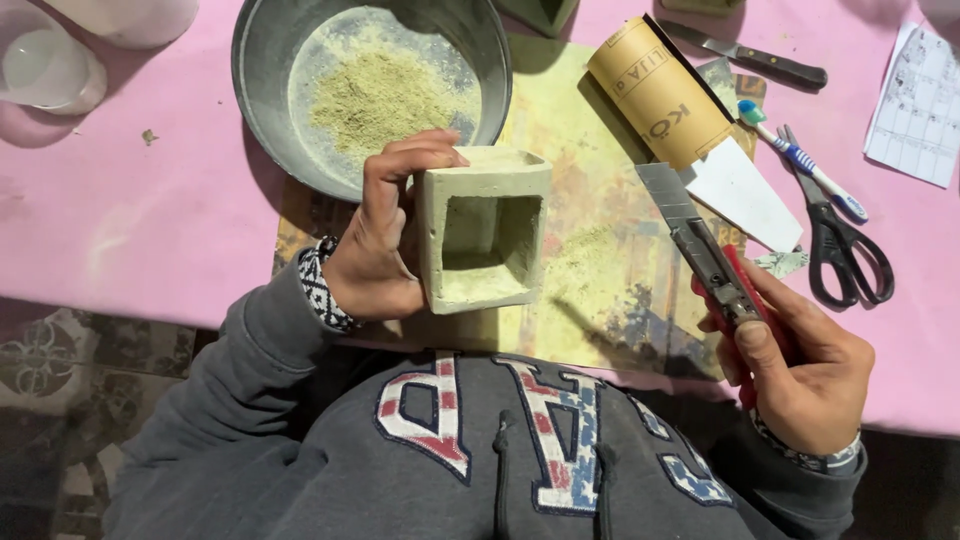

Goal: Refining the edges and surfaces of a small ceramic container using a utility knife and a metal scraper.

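Left hand (372, 250) is gripping the square pot (484, 228); right hand (795, 365) is clamping the utility knife (700, 245). Metal bowl (270, 60), sandpaper roll (658, 92) and scissors (838, 240) are lying on the table (140, 210).

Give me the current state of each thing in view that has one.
Square pot: hollow, tipped on its side, held by left hand.
Utility knife: blade extended, gripped in right hand.
Metal bowl: holds greenish powder.
Scissors: closed, lying flat.
Sandpaper roll: partly unrolled.
Toothbrush: lying flat.
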